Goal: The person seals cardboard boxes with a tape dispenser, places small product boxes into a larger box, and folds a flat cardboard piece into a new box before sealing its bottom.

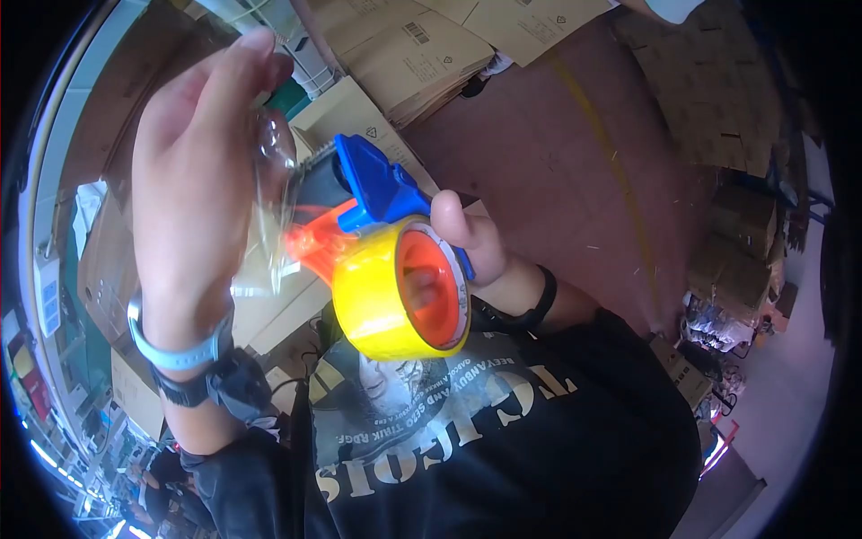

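My right hand grips a tape dispenser with a blue head and an orange hub, in front of my chest. A wide roll of yellow-looking tape sits on the hub and faces me with its open side. Most of my right fingers are hidden behind the dispenser; the thumb rests along its edge. To the left, my left hand is raised with thumb and fingers pinched together. From that pinch a clear strip of tape hangs, crumpled and shiny, beside the dispenser's toothed edge.
Flattened cardboard cartons lie stacked beyond my hands. At the right, more cardboard boxes stand piled next to a plastic-wrapped bundle. A yellow line runs along the reddish floor. White framing curves along the left side.
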`<state>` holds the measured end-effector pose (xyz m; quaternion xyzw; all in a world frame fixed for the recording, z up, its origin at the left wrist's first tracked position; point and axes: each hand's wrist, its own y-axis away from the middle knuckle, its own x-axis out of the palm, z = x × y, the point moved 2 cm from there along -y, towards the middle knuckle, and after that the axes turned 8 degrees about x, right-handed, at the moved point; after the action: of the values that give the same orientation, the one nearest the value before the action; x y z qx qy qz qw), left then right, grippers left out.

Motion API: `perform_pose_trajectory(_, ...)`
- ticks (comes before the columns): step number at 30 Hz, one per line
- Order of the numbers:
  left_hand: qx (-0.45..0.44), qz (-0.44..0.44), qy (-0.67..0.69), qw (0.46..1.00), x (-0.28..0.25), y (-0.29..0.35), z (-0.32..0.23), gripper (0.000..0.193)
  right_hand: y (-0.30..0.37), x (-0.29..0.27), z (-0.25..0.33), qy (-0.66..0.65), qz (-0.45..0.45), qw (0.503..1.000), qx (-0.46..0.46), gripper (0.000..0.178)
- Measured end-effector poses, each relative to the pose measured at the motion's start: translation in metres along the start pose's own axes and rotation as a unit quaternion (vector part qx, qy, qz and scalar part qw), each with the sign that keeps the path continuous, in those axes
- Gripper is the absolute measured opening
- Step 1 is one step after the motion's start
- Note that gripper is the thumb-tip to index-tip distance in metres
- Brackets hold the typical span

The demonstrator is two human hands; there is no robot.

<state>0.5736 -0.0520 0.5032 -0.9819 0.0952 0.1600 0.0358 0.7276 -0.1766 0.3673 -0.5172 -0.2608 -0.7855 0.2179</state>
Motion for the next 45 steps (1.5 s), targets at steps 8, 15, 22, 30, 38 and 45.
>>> perform_pose_trajectory(8,0.107,0.233,-0.026,0.966,0.004,-0.024,0.025,0.032,0.003,0.003,-0.006,-0.012,-0.008,0.999,0.030,0.071)
perform_pose_trajectory(15,0.091,0.469,-0.107,0.872,-0.018,-0.004,-0.029,0.026,0.008,0.002,0.000,-0.026,-0.023,0.999,0.037,0.075)
perform_pose_trajectory(22,0.279,0.369,-0.343,0.818,-0.028,0.011,0.000,0.030,0.006,-0.011,-0.001,-0.073,0.011,0.995,0.062,0.071)
perform_pose_trajectory(30,0.214,0.253,-0.164,0.929,-0.022,0.040,0.005,0.023,0.004,-0.002,-0.003,-0.079,0.027,0.996,0.009,0.060)
perform_pose_trajectory(38,0.287,0.267,-0.253,0.884,-0.038,0.027,-0.001,0.034,-0.001,0.001,-0.015,-0.004,0.072,0.997,0.003,0.061)
perform_pose_trajectory(45,0.270,-0.006,-0.148,0.952,-0.071,-0.011,0.027,0.027,0.020,-0.015,-0.029,0.028,0.109,0.993,0.021,0.066)
